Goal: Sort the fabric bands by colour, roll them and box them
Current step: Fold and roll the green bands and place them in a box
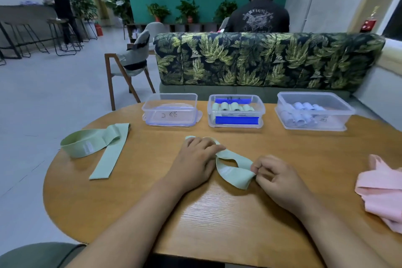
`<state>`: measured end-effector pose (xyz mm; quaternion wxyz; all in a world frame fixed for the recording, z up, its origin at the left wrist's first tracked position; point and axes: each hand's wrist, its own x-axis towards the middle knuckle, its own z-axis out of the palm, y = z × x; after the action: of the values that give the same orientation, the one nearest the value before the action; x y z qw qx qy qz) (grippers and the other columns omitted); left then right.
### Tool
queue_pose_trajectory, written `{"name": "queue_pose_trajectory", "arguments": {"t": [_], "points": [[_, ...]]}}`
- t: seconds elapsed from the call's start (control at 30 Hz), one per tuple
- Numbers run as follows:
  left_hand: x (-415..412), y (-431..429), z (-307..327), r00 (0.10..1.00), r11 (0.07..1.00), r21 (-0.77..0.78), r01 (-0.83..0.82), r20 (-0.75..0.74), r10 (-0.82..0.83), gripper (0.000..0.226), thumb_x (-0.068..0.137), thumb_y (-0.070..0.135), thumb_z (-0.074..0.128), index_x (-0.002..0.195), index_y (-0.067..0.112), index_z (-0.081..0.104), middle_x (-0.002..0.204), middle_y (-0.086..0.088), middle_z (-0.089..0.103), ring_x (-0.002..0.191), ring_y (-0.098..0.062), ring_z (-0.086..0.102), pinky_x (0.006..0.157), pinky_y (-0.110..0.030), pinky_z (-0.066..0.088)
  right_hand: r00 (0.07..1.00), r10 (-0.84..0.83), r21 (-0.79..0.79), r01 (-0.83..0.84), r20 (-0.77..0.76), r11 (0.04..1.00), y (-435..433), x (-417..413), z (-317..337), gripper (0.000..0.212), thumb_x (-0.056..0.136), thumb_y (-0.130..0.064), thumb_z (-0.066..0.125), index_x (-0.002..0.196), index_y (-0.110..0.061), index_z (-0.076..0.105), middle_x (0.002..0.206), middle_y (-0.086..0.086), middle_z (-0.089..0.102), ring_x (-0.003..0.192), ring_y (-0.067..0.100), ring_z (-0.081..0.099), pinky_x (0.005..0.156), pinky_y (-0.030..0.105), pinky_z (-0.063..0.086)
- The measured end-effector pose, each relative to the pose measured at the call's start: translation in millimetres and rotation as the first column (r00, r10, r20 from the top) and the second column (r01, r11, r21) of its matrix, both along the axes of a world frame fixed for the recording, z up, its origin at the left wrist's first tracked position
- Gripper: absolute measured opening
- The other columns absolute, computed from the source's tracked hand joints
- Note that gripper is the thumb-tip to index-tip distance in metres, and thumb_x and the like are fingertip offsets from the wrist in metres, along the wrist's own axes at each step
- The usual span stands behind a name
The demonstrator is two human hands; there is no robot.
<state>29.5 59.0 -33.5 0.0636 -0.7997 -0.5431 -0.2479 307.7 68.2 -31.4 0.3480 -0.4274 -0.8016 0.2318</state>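
We are at the start of rolling one green band (230,169), which lies on the table (134,202) in the centre of the frame, in front of the three boxes. Our left hand (196,159) rests on the far end of it with fingers nearly straight and presses it to the wood. Our right hand (276,178) pinches the near end between thumb and curled fingers.

The band is not flat: between the two hands it stands up in an open loop. To roll it well, we think we should first pull it straight and lay its two layers one on the other, with the edges even. Then the right hand can turn the end over tightly, while the left hand keeps a light tension. If the first turn is loose or crooked, the roll will probably come out like a cone and open again.

The finished roll belongs, we judge, in the middle box (236,125) at the top centre, where the green rolls (232,106) already lie. More loose green bands (97,146) wait at the left, and pink bands (382,189) at the right edge.
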Motion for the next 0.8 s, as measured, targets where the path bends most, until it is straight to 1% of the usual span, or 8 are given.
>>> {"name": "queue_pose_trajectory", "arguments": {"t": [0.07,0.17,0.3,0.4,0.57,0.63,0.73,0.8], "points": [[3,0,0,1.000,0.994,0.109,-0.012,0.022,0.009,0.032,0.093,0.030,0.056,0.119,0.034,0.074,0.116,0.007,0.063,0.108,-0.020,0.056,0.092,-0.041,0.046,0.999,-0.030,0.082,0.028,0.013,0.996,0,2,-1,0.025,0.083,-0.009,0.061,0.086,-0.032,0.068,0.092,-0.019,0.066,0.093,0.011,0.062,0.083,0.034,0.047],[-5,-8,0,0.987,0.964,0.250,-0.094,0.151,0.057,0.030,0.089,0.022,0.063,0.113,0.028,0.078,0.100,0.003,0.060,0.091,-0.022,0.055,0.078,-0.036,0.046,0.991,-0.127,0.247,0.111,0.050,0.963,5,1,-3,0.025,0.082,-0.013,0.055,0.091,-0.032,0.068,0.090,-0.025,0.063,0.092,0.006,0.057,0.085,0.038,0.044],[-9,-27,4,0.917,0.990,0.079,-0.115,0.392,0.075,0.033,0.093,0.014,0.066,0.121,0.030,0.072,0.096,0.016,0.055,0.087,-0.008,0.056,0.075,-0.024,0.047,0.978,-0.194,0.365,0.153,0.079,0.919,5,1,-4,0.029,0.083,-0.011,0.056,0.096,-0.031,0.074,0.095,-0.021,0.066,0.093,0.012,0.055,0.083,0.034,0.037],[-8,-33,6,0.915,0.998,0.021,-0.062,0.400,0.049,0.039,0.098,0.009,0.064,0.129,0.033,0.067,0.102,0.022,0.053,0.098,-0.004,0.056,0.082,-0.013,0.042,0.995,-0.076,0.293,0.052,0.070,0.955,1,0,-6,0.032,0.081,-0.016,0.049,0.092,-0.032,0.075,0.096,-0.020,0.065,0.093,0.009,0.054,0.083,0.036,0.043],[-13,-36,8,0.921,0.996,-0.085,0.007,0.389,0.026,0.056,0.093,0.000,0.058,0.134,0.036,0.069,0.105,0.011,0.054,0.105,-0.008,0.057,0.091,-0.017,0.044,0.983,0.052,0.114,-0.032,-0.177,0.993,-4,2,1,0.043,0.086,0.005,0.052,0.098,-0.028,0.078,0.104,-0.012,0.065,0.100,0.014,0.063,0.086,0.022,0.047],[-15,-38,7,0.927,0.992,-0.120,0.047,0.374,0.001,0.051,0.092,0.003,0.054,0.127,0.035,0.073,0.104,0.012,0.054,0.105,-0.008,0.057,0.093,-0.018,0.044,0.970,0.033,0.058,-0.020,-0.242,0.998,-3,4,2,0.046,0.095,0.009,0.055,0.101,-0.031,0.077,0.110,-0.009,0.066,0.095,0.019,0.064,0.085,0.029,0.050],[-18,-43,6,0.926,0.985,-0.165,0.044,0.376,0.021,0.047,0.085,0.007,0.049,0.115,0.033,0.074,0.107,0.015,0.055,0.104,-0.008,0.059,0.091,-0.024,0.048,0.960,-0.007,-0.015,0.003,-0.279,1.000,4,6,-1,0.039,0.101,-0.003,0.058,0.106,-0.037,0.076,0.120,-0.012,0.065,0.087,0.020,0.066,0.082,0.043,0.056],[-21,-47,5,0.937,0.974,-0.221,0.049,0.347,0.032,0.043,0.081,0.012,0.047,0.110,0.033,0.071,0.109,0.015,0.055,0.104,-0.008,0.059,0.090,-0.029,0.049,0.965,-0.017,-0.022,0.012,-0.262,1.000,7,5,-2,0.034,0.103,-0.010,0.061,0.109,-0.040,0.076,0.124,-0.015,0.064,0.091,0.017,0.067,0.082,0.036,0.054]]}}
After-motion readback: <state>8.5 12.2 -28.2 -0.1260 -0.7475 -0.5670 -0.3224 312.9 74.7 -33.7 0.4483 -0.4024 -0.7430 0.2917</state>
